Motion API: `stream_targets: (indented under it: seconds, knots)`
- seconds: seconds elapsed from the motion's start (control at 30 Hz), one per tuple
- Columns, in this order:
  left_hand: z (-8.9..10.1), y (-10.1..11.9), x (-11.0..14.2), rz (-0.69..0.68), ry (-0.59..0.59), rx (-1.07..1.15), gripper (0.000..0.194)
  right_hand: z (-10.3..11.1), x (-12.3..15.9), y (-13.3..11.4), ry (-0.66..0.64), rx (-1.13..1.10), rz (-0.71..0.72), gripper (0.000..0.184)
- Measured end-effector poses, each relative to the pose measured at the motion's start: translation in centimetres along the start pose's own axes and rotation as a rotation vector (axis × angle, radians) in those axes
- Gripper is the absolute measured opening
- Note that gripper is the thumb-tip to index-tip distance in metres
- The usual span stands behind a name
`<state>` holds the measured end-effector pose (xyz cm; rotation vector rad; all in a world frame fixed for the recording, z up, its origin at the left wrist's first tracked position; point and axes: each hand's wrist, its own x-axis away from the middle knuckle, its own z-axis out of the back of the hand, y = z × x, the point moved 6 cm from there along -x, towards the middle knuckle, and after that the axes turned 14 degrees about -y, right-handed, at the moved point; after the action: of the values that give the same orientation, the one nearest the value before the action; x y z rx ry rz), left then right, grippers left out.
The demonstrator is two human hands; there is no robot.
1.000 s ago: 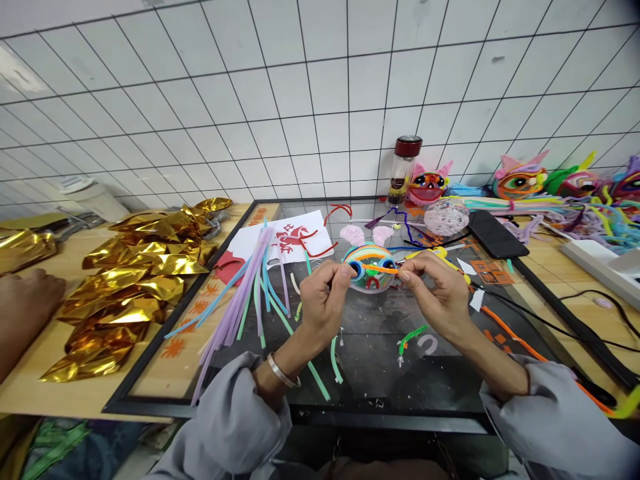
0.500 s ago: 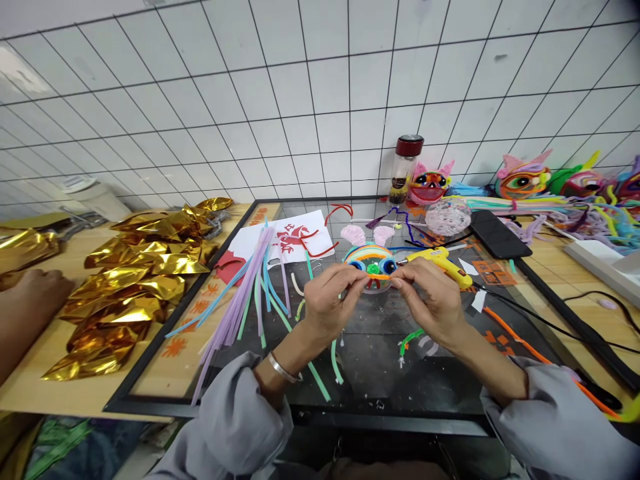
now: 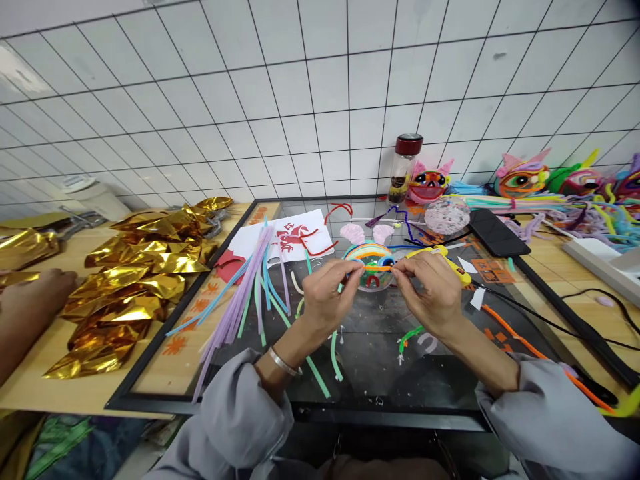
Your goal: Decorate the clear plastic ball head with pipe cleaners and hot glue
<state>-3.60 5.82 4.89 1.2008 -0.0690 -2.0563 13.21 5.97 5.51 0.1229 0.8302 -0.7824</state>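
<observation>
A short orange pipe cleaner (image 3: 377, 268) is stretched level between my hands. My left hand (image 3: 329, 291) pinches one end between thumb and fingers, and my right hand (image 3: 433, 288) pinches the other. Just behind it stands a round, striped animal head (image 3: 364, 253) with pink ears and a dark blue eye; the strip and my fingers cover part of its face. A yellow glue gun (image 3: 456, 268) lies beyond my right hand, partly hidden by it. Near my right wrist, a green pipe cleaner piece (image 3: 411, 335) rests on the glass.
Lilac pipe cleaners (image 3: 234, 312) lie in a bundle at left, over white paper (image 3: 316, 227). Gold foil (image 3: 125, 303) covers the left table, beside another person's hand (image 3: 53, 288). A bottle (image 3: 404, 170), phone (image 3: 499, 232), finished heads (image 3: 523, 177) and a cable (image 3: 533, 308) are right.
The orange pipe cleaner has risen slightly across the animal head and now looks straighter. Both hands have moved up a little, still pinching its ends. The other person's hand has shifted slightly.
</observation>
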Motion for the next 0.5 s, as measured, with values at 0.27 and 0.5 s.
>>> stream_targets:
  seconds: [0.27, 0.5]
  knots:
    - [0.3, -0.5, -0.4, 0.051, 0.03, -0.022, 0.008, -0.8, -1.1, 0.6, 0.031, 0.009, -0.055, 0.013]
    - [0.2, -0.9, -0.3, 0.036, 0.048, -0.062, 0.013, -1.1, -1.4, 0.8, 0.061, 0.06, -0.09, 0.016]
